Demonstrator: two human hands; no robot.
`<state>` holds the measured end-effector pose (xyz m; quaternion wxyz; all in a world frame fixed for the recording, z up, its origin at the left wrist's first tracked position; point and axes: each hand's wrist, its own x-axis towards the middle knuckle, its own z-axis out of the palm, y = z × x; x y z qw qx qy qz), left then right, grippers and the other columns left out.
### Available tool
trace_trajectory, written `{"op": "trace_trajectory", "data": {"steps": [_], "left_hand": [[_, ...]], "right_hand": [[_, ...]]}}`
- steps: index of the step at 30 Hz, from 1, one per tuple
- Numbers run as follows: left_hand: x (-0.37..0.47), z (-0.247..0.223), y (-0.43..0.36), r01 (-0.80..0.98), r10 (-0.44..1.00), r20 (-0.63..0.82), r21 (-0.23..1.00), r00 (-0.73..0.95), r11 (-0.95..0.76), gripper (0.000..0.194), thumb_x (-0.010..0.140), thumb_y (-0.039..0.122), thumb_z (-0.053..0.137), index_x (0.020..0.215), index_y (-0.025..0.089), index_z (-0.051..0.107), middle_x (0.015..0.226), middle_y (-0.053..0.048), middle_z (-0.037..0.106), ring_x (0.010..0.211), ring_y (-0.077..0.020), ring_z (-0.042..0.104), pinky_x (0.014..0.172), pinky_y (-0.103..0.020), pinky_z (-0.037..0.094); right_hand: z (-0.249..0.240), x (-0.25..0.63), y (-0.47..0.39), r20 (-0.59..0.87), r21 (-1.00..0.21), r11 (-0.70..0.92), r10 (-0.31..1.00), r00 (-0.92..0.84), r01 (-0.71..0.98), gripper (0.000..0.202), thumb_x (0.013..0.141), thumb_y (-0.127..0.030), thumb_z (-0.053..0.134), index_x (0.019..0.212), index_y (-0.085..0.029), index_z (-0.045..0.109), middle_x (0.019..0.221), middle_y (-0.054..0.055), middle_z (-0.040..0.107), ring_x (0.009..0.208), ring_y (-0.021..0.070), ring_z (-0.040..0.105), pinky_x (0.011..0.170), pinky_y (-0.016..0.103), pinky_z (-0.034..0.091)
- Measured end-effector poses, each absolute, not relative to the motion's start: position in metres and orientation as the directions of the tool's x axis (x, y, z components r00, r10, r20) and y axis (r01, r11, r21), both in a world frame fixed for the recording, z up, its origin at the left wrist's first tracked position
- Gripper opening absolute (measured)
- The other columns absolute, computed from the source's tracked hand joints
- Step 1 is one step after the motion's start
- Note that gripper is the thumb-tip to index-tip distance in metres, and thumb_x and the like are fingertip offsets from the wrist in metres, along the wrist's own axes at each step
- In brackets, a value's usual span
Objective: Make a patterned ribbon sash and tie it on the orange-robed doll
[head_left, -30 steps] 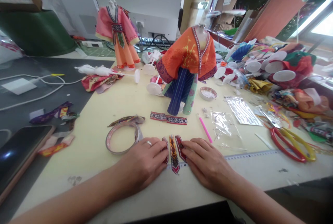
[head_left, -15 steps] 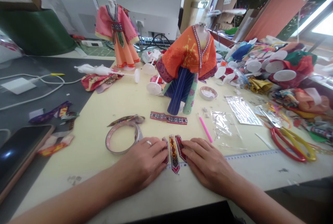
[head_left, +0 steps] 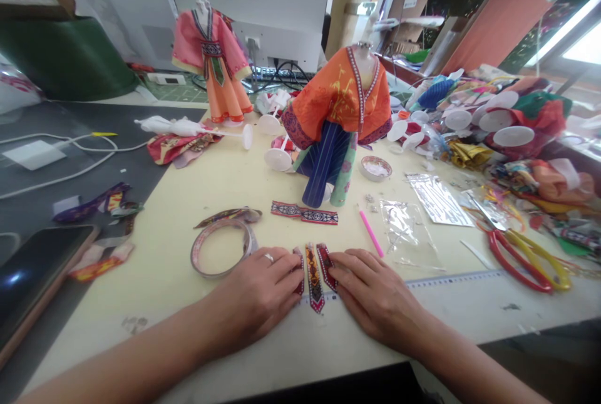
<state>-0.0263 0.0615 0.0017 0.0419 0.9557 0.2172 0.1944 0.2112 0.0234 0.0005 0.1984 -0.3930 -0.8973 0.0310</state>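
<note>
Three patterned strips (head_left: 314, 275) side by side, six o'clock on table (head_left: 256, 185). Left hand (head_left: 272, 279) over nine-o'clock strip, right hand (head_left: 370, 285) over three-o'clock one; pinching or pressing, can't tell. From strips: one tape roll (head_left: 194, 253) at ten, two dressed figures (head_left: 340, 94), eleven and twelve.

Tape roll (head_left: 249, 238) left of strips (head_left: 314, 279), scissors (head_left: 521, 255) right.

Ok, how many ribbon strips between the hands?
3: red patterned ribbon strip partly under left hand, yellow patterned strip midway, red patterned strip partly under right hand; others may be hidden.
</note>
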Motion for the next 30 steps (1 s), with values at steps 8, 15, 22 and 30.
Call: {"op": "trace_trajectory", "data": {"steps": [8,15,22,30], "left_hand": [[-0.0262,0.0017,0.0614,0.399,0.433,0.354,0.169,0.829,-0.901,0.024,0.088,0.018,0.048,0.108,0.01,0.059,0.104,-0.012,0.061,0.096,-0.0236,0.055,0.084,-0.041,0.05],[-0.0259,-0.0006,0.0618,0.397,0.418,0.396,0.137,0.818,-0.907,0.024,0.087,0.018,0.05,0.106,0.008,0.059,0.103,-0.013,0.062,0.095,-0.0237,0.055,0.084,-0.041,0.051],[-0.0247,-0.0008,0.0621,0.401,0.414,0.402,0.12,0.817,-0.908,0.022,0.086,0.018,0.051,0.104,0.008,0.061,0.103,-0.012,0.063,0.094,-0.0239,0.056,0.084,-0.041,0.051],[-0.0251,-0.0007,0.0617,0.395,0.4,0.406,0.101,0.821,-0.913,0.023,0.086,0.017,0.051,0.104,0.007,0.061,0.102,-0.013,0.063,0.094,-0.0238,0.056,0.084,-0.041,0.051]], "right_hand": [[-0.0016,0.2133,0.0226,0.339,-0.191,0.685,0.719,-0.607,0.703,0.024,0.089,-0.012,0.045,0.108,-0.012,0.058,0.117,0.013,0.058,0.104,0.0242,0.05,0.088,0.044,0.048],[-0.0007,0.2135,0.0235,0.347,-0.194,0.694,0.709,-0.613,0.693,0.028,0.088,-0.014,0.047,0.114,-0.011,0.056,0.12,0.013,0.058,0.107,0.0244,0.05,0.092,0.045,0.046],[0.0011,0.2122,0.0231,0.323,-0.209,0.691,0.717,-0.618,0.692,0.026,0.088,-0.014,0.047,0.111,-0.011,0.058,0.118,0.012,0.059,0.105,0.0234,0.05,0.092,0.044,0.046],[-0.0001,0.2123,0.0246,0.312,-0.218,0.688,0.721,-0.619,0.692,0.025,0.088,-0.014,0.047,0.11,-0.01,0.058,0.118,0.013,0.058,0.106,0.0241,0.049,0.093,0.044,0.045]]}}
